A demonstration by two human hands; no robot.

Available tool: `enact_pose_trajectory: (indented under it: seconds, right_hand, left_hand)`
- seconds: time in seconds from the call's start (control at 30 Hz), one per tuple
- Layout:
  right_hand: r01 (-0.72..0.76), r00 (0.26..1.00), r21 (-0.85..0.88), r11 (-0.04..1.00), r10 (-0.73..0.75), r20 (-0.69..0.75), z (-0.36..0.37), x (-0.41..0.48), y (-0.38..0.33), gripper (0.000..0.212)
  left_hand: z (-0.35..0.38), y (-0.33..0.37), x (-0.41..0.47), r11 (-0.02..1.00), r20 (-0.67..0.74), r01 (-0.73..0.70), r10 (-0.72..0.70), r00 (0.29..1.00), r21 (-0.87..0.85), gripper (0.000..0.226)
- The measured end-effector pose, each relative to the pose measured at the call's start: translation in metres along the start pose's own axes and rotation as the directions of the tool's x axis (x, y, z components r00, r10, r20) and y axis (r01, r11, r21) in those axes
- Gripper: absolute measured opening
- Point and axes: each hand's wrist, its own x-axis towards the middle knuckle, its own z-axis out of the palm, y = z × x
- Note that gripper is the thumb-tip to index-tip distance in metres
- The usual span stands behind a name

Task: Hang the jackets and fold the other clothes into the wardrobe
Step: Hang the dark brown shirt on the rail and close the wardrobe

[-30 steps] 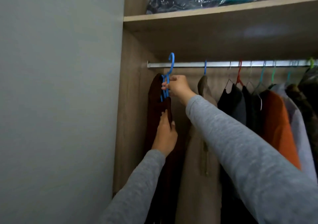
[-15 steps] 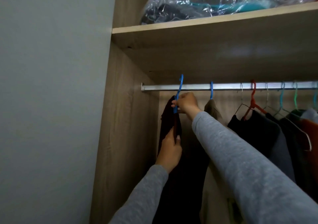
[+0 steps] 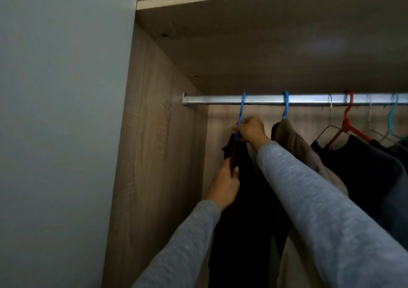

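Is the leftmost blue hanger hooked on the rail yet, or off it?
On the rail: the blue hanger hooks over its top; the right hand grips its neck, the left hand holds the dark jacket.

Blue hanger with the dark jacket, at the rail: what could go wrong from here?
1. The blue hanger crosses the rail, but how well its hook sits cannot be told. If the right hand lets go too early, the dark jacket may drop.
2. The left hand grips the jacket's edge. A downward tug could pull it off the hanger.
3. The beige coat hangs close beside it, so the two may bunch together.
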Motion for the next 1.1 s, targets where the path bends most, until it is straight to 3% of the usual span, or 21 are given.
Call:
enact_pose_trajectory:
  seconds: [0.17,0.37,0.53,0.73,0.9,1.1]
  right_hand:
    - [0.087,0.994,-0.107,0.991,-0.094,-0.063,-0.003,-0.007,0.013,0.004]
    - [0.149,0.988,-0.121,0.981,-0.153,-0.024,0.003,-0.051,0.020,0.028]
    - [0.144,0.989,-0.058,0.988,-0.142,0.047,-0.002,-0.097,0.027,0.035]
    - [0.244,0.969,-0.206,0.948,-0.233,0.080,-0.026,-0.159,0.037,0.036]
    - [0.157,0.985,-0.254,0.954,-0.132,0.114,-0.049,-0.211,0.056,0.028]
    - [0.140,0.979,-0.361,0.922,-0.075,0.189,-0.098,-0.277,0.047,0.020]
  left_hand:
    - [0.002,0.001,-0.008,0.998,-0.090,-0.067,0.068,0.994,0.009,0.035]
    - [0.008,-0.003,-0.042,0.998,-0.219,-0.068,0.062,0.974,-0.019,0.030]
    - [0.016,-0.011,-0.089,1.000,-0.160,0.001,-0.003,0.987,-0.014,0.028]
    - [0.035,-0.018,-0.165,0.992,-0.142,0.074,-0.059,0.988,0.102,0.032]
    - [0.035,-0.019,-0.221,0.952,-0.095,0.204,-0.187,0.978,0.230,0.024]
    - [0.024,0.038,-0.263,0.942,-0.039,0.207,-0.205,0.978,0.265,0.010]
